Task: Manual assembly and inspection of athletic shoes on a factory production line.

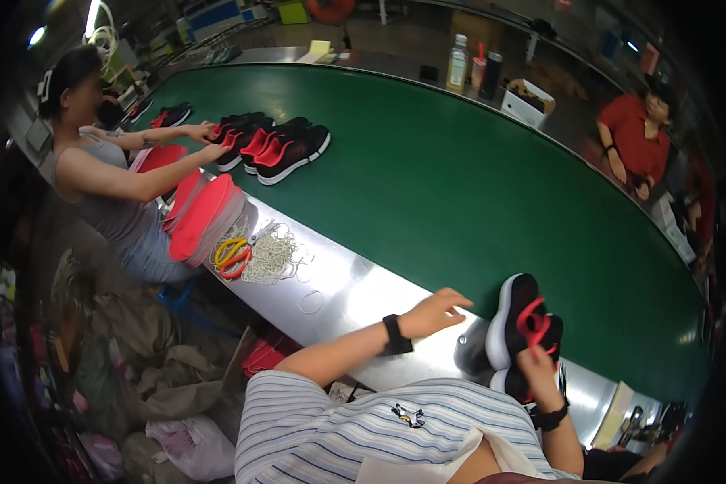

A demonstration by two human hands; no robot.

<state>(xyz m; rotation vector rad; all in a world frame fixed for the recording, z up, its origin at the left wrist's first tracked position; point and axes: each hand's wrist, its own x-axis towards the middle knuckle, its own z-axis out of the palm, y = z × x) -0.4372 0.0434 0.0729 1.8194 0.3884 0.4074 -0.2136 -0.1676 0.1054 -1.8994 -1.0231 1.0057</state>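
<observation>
Two black sneakers with red linings and white soles lie by the belt's near edge in front of me. The farther sneaker (506,319) points away from me. Part of the nearer sneaker (505,381) is hidden behind my right hand (538,373), whose slightly blurred fingers are closed at the heel end of the shoes, by the red lining. Which of the two shoes it grips is hard to see. My left hand (437,313) hovers over the metal ledge (371,278), left of the sneakers, fingers apart and holding nothing.
A green conveyor belt (427,185) runs ahead. On the ledge lie rubber bands (274,256), scissors (232,256) and stacked red insoles (206,216). At left, a co-worker (109,165) handles several sneakers (290,153). Another person (637,141) sits across the belt, near bottles (457,63).
</observation>
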